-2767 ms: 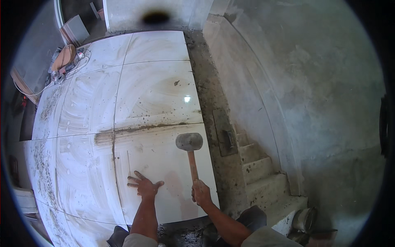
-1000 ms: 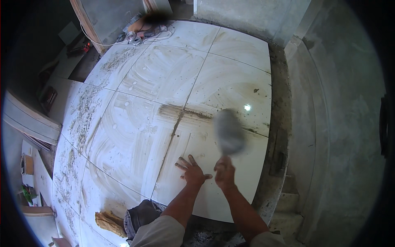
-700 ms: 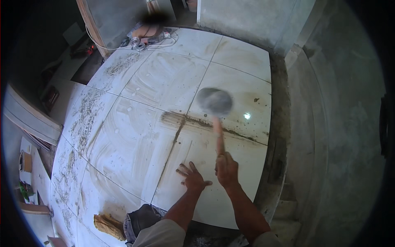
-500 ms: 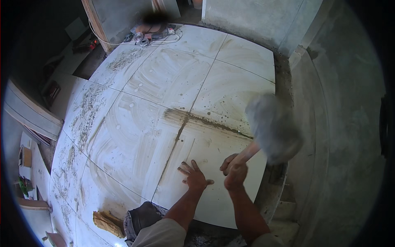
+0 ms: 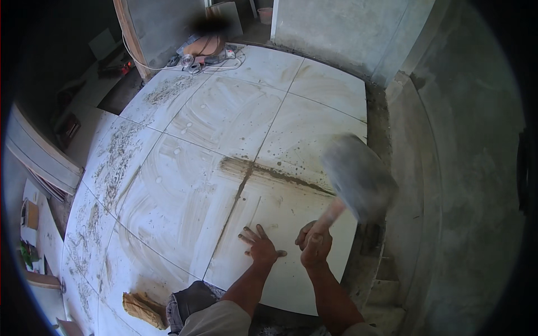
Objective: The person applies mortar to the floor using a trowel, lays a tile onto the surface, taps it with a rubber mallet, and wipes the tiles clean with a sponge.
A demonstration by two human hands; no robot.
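Observation:
My left hand (image 5: pixel 261 246) lies with spread fingers on a large white floor tile (image 5: pixel 294 280) streaked with dirt. To its right, my right hand (image 5: pixel 314 243) is wrapped round the wooden handle of a rubber mallet (image 5: pixel 357 176). The grey head, blurred by motion, is raised above the tile's right part; whether it touches anything I cannot tell. A dark, wet-looking mortar joint (image 5: pixel 291 180) runs along the tile's far edge. At the lower left a crumpled brown paper bag (image 5: pixel 140 308) lies beside my dark clothed leg.
Tools with cords (image 5: pixel 204 56) lie at the far edge of the tiling. Concrete steps (image 5: pixel 386 291) descend along the right beside a grey plastered wall (image 5: pixel 471 185). Wooden door frames (image 5: pixel 130 39), darker side areas with scattered items and a pink bucket (image 5: pixel 265 15) are at the back and left.
The view has turned, bringing more of the left side in. The mallet has swung about, from over the far tile to further right and nearer. My left hand stays spread on the same tile.

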